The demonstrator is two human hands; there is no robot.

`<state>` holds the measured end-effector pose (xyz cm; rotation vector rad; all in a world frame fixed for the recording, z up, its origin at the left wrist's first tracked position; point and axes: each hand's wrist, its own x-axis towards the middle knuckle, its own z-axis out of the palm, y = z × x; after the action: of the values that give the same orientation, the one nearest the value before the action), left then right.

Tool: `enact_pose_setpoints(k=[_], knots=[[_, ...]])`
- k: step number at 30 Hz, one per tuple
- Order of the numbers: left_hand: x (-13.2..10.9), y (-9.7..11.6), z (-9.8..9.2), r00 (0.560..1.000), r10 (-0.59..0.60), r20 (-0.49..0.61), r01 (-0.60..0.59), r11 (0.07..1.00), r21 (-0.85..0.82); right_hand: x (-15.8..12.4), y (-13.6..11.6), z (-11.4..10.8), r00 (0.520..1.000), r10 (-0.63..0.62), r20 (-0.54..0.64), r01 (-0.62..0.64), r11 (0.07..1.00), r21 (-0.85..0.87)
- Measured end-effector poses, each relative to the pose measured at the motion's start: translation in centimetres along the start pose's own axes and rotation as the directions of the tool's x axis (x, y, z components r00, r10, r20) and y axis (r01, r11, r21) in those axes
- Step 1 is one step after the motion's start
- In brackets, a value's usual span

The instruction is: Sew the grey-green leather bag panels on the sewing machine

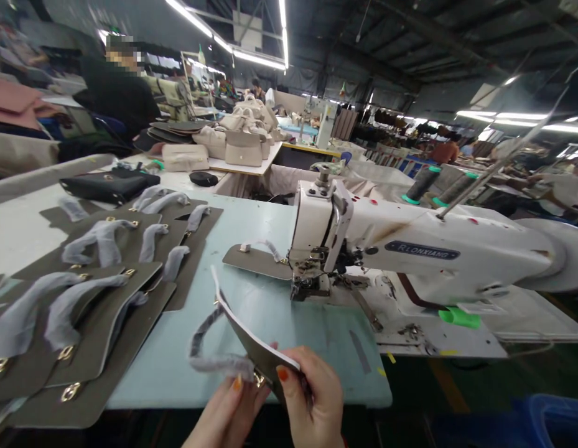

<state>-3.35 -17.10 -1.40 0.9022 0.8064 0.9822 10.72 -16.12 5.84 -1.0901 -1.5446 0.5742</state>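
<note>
In the head view I hold up a grey-brown bag flap (251, 341) with a white edge, tilted on its side above the table. A handle (202, 359) in clear wrap is fixed to it with gold rings. My left hand (230, 407) is closed at the handle's lower end, by a gold ring; part of its fingers is hidden behind the flap. My right hand (319, 395) pinches the flap's near edge between thumb and fingers. A similar bag flap (256, 261) with a wrapped handle lies flat beside the sewing machine's (312, 236) needle area.
Overlapping flaps with wrapped handles (106, 336) cover the left of the pale blue table (177, 386). A black bag (111, 185) lies behind them. Beige bags (244, 148) are piled on a farther table. A person (116, 93) in dark clothes is at the back left.
</note>
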Motion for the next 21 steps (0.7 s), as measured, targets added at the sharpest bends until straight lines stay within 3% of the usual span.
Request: enact_pose_setpoints(k=[3, 6, 8, 13, 18, 21], knots=[[3.0, 1.9, 1.3, 0.986, -0.097, -0.132, 0.057, 0.96, -0.275, -0.5, 1.5, 1.1, 0.962, 0.273, -0.014, -0.271, 0.96, 0.065], [5.5, 3.8, 1.8, 0.945, -0.159, -0.285, 0.054, 0.937, -0.346, -0.1, 3.2, 1.1, 0.877, 0.477, 0.055, -0.48, 0.872, 0.092], [7.2, 4.7, 1.8, 0.938, -0.154, -0.312, 0.042, 0.94, -0.338, 0.8, 4.0, 0.8, 0.849, 0.515, 0.116, -0.524, 0.848, 0.073], [12.0, 6.3, 1.0, 0.969, -0.115, -0.217, 0.073, 0.978, -0.194, 3.9, 5.7, 0.1, 0.809, 0.554, 0.195, -0.572, 0.819, 0.046], [16.0, 6.2, 0.5, 0.974, -0.156, -0.164, 0.133, 0.98, -0.145, 5.9, 8.0, 0.4, 0.797, 0.591, 0.121, -0.601, 0.795, 0.075], [17.3, 6.3, 0.5, 0.975, -0.134, -0.179, 0.11, 0.984, -0.137, 6.5, 8.5, 0.9, 0.795, 0.601, 0.074, -0.606, 0.79, 0.097]])
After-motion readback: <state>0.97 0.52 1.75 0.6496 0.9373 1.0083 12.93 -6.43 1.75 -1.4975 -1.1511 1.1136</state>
